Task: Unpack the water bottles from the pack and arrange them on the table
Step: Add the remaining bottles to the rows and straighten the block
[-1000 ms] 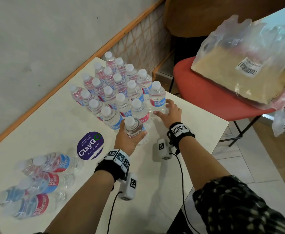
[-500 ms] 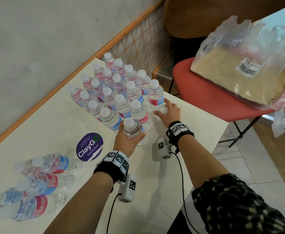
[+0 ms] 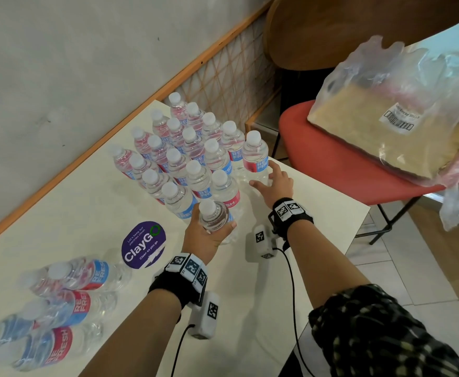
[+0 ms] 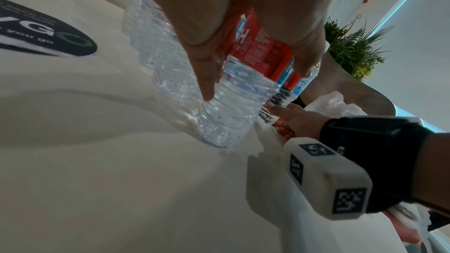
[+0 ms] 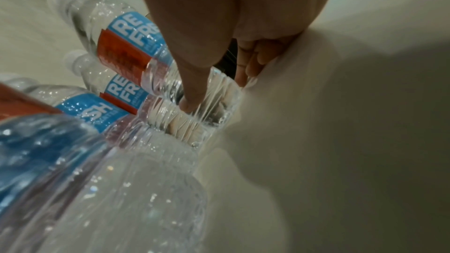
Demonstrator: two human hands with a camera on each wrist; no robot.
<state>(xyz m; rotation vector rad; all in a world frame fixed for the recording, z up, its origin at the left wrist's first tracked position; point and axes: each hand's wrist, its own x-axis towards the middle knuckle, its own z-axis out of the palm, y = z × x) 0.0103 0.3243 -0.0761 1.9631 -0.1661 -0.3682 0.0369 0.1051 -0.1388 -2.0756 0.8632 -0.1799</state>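
Several clear water bottles [image 3: 193, 148] with white caps and red-and-blue labels stand in tight rows at the far side of the white table [image 3: 73, 213]. My left hand [image 3: 203, 235] grips one upright bottle [image 3: 213, 216] at the near end of the group. In the left wrist view its fingers curl round that bottle [image 4: 233, 107], whose base is at the tabletop. My right hand [image 3: 273, 180] is spread at the foot of the right corner bottle [image 3: 254, 156]. Its thumb [image 5: 192, 101] presses the base, and the fingers lie beside it.
Several more bottles [image 3: 81, 276] lie on their sides at the near left. A purple round sticker [image 3: 144, 244] is on the tabletop. The table's right edge [image 3: 358, 213] is close to my right hand. A red chair [image 3: 345, 164] carries the torn plastic pack [image 3: 399, 126].
Both hands stay at their bottles. Only the view shifts slightly.
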